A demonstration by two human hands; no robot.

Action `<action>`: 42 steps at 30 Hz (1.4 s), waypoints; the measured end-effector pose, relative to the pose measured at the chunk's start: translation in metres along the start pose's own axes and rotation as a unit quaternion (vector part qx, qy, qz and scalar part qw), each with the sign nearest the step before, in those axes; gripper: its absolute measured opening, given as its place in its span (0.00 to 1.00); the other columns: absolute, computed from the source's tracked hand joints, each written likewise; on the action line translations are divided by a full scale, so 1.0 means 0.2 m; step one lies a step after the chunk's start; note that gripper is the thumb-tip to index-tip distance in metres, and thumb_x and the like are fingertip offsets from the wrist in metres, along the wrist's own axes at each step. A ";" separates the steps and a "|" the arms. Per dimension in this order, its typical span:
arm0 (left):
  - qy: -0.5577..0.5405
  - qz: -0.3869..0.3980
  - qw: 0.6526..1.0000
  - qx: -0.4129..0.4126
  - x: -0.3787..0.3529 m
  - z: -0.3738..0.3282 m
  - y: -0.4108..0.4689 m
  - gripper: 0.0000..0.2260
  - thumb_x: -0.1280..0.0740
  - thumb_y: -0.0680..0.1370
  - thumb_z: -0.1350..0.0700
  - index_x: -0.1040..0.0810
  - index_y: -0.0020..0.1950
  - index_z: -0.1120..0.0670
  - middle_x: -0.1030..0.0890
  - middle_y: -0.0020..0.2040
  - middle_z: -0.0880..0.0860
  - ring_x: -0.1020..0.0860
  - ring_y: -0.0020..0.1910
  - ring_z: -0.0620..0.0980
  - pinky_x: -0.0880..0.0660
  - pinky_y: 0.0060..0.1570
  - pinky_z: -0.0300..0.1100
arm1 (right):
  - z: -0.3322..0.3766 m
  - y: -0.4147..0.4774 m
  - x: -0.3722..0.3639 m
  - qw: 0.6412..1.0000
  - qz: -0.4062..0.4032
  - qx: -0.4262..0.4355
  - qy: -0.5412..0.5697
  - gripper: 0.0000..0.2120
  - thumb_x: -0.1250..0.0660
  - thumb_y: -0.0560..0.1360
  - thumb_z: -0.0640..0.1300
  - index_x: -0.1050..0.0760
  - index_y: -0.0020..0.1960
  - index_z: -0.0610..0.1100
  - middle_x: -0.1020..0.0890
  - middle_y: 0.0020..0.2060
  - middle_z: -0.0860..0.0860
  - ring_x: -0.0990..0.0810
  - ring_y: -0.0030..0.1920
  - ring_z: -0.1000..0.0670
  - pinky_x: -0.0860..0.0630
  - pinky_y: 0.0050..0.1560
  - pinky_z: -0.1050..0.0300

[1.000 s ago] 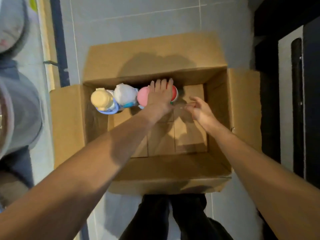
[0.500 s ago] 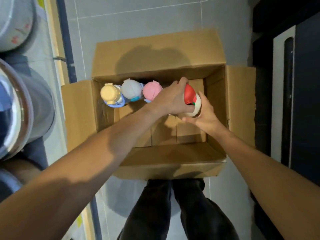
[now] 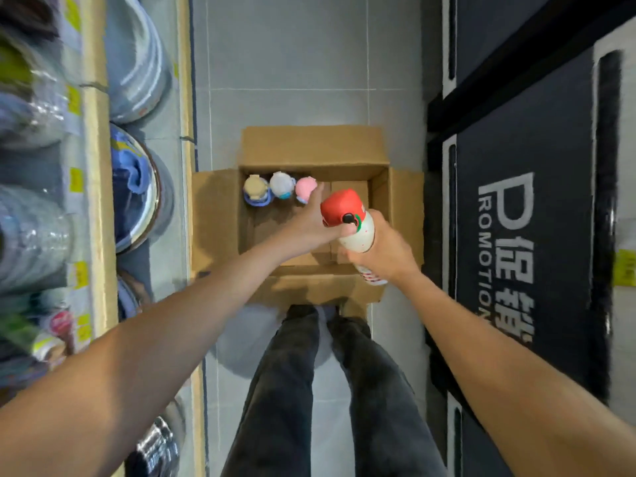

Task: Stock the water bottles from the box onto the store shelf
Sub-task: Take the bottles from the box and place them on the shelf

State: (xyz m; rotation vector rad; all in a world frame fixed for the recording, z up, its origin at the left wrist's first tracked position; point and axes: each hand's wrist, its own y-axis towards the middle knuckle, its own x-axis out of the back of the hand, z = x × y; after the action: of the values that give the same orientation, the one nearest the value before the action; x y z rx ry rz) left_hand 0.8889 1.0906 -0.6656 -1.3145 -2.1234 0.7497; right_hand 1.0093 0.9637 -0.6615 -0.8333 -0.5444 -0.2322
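A water bottle [image 3: 356, 232] with a red cap and a white speckled body is held above the open cardboard box [image 3: 313, 146]. My left hand [image 3: 315, 220] grips it at the cap and my right hand [image 3: 385, 251] wraps around its body from the right. Three more bottles stand upright in a row along the box's far left wall: a yellow-capped bottle [image 3: 255, 187], a white-capped bottle [image 3: 281, 183] and a pink-capped bottle [image 3: 305, 188]. The store shelf [image 3: 94, 187] runs down the left side.
The shelf holds metal bowls and plastic-wrapped goods [image 3: 137, 187], with yellow price tags on its edge. A black display unit [image 3: 537, 218] with white "PROMOTION" lettering stands on the right. The box sits on the grey tiled floor [image 3: 292, 63] in front of my legs.
The red-capped bottle has been lifted out of the box by both hands. The view has pulled back and up, so the box looks smaller and the shelf shows on the left.
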 end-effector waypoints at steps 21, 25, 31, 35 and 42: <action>-0.372 -0.367 0.851 -0.050 -0.72 0.27 -2.19 0.32 0.24 0.68 0.51 0.35 0.67 0.55 0.23 0.63 0.55 0.22 0.59 0.51 0.24 0.59 0.49 | 0.45 -1.63 -0.37 0.882 0.180 0.409 -0.152 0.19 0.30 0.62 0.54 0.25 0.53 0.55 0.17 0.43 0.54 0.17 0.44 0.53 0.19 0.45 0.48; -0.385 -0.430 0.816 -0.043 -0.87 0.46 -2.64 0.39 0.24 0.63 0.43 0.35 0.69 0.53 0.22 0.62 0.53 0.22 0.59 0.51 0.23 0.58 0.53 | 0.56 -2.13 -0.54 0.829 0.247 0.475 -0.163 0.12 0.30 0.66 0.40 0.22 0.49 0.44 0.16 0.41 0.44 0.17 0.42 0.48 0.19 0.42 0.53; -0.419 -0.533 0.733 -0.066 -1.24 0.71 -3.32 0.19 0.31 0.76 0.52 0.30 0.66 0.53 0.20 0.55 0.51 0.19 0.50 0.47 0.21 0.51 0.46 | 0.55 -2.76 -0.93 0.760 0.299 0.529 -0.233 0.20 0.30 0.61 0.57 0.25 0.52 0.53 0.17 0.44 0.53 0.18 0.45 0.53 0.20 0.43 0.50; -0.425 -0.608 0.667 -0.066 -1.56 0.91 -3.86 0.14 0.37 0.79 0.60 0.29 0.65 0.59 0.23 0.52 0.52 0.21 0.31 0.31 0.26 0.31 0.26 | 0.49 -3.38 -1.20 0.672 0.357 0.589 -0.274 0.13 0.30 0.65 0.52 0.24 0.48 0.52 0.19 0.41 0.56 0.20 0.41 0.60 0.23 0.40 0.59; -0.367 -0.724 0.581 -0.066 -2.15 1.29 -4.79 0.18 0.34 0.78 0.58 0.29 0.66 0.61 0.21 0.57 0.58 0.21 0.46 0.44 0.24 0.41 0.28 | 0.29 -4.45 -1.63 0.552 0.393 0.683 -0.273 0.14 0.29 0.68 0.48 0.22 0.53 0.48 0.17 0.46 0.49 0.19 0.45 0.49 0.23 0.45 0.53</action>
State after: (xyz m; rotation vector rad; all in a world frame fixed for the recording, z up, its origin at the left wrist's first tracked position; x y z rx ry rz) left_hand 0.2879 0.2946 -0.2459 1.1400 -2.8410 0.2967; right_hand 0.3570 0.4175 -0.2404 0.5358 -0.6648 1.2536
